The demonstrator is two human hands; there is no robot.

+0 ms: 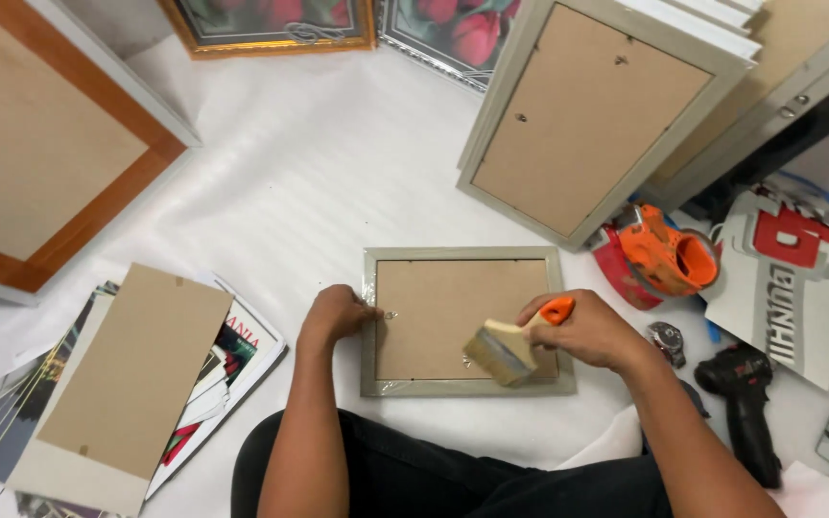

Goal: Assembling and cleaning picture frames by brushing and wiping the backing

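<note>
I see the small grey frame (467, 321) face-down, backing board seated. Left hand (336, 314) pins its left edge, fingers curled; right hand (582, 331) grips the orange-handled brush (510, 347) tight over its lower right. Judging mid-dusting.

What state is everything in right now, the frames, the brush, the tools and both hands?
Small grey frame: face down on the white sheet, backing board in place.
Paintbrush: held, bristles on the backing.
Right hand: closed round the orange brush handle.
Left hand: fingers curled, pressing the frame's left edge.
Tape dispenser: lying idle.
Black power tool: lying idle.
Large grey frame: face down.
Cardboard sheet: loose on a stack of prints.
</note>
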